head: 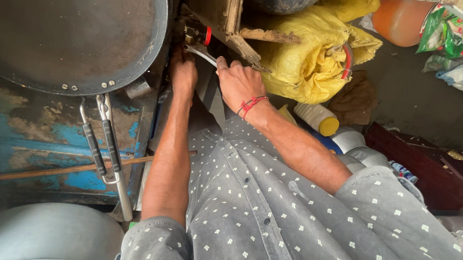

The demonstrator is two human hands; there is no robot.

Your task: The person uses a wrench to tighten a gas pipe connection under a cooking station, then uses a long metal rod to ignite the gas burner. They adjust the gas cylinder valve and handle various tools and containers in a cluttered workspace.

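The person is leaning forward and reaching both arms down into a tight gap between a large round dark metal griddle pan [50,41] on the left and a rough wooden crate corner [226,4] on the right. The cramped spot seems to explain why the arms are running side by side, nearly parallel, towards the far end of the gap.

The right hand [239,83], with a red thread bracelet [251,105] on its wrist, is curling its fingers around a thin silver metal hose [199,53]. The hose is sitting at the far end of the gap, just beyond both hands, and its long axis is slanting from the right hand up and to the left, towards a small brass fitting with a red knob [201,34]. Held that way, the hose appears to be steadied in line with the fitting.

The left hand [182,73] is pushing into the shadow beside the pan's rim, just left of the hose. I cannot tell whether its fingers are closing on anything, since they are hidden in the dark.

A pair of black-handled metal tongs [102,145] is hanging from the pan's near edge against a peeling blue-painted panel [39,133]. To the right, a crumpled yellow woven sack [310,46] is lying on the floor, with a white plastic bottle with a yellow cap [317,118] just near of it.
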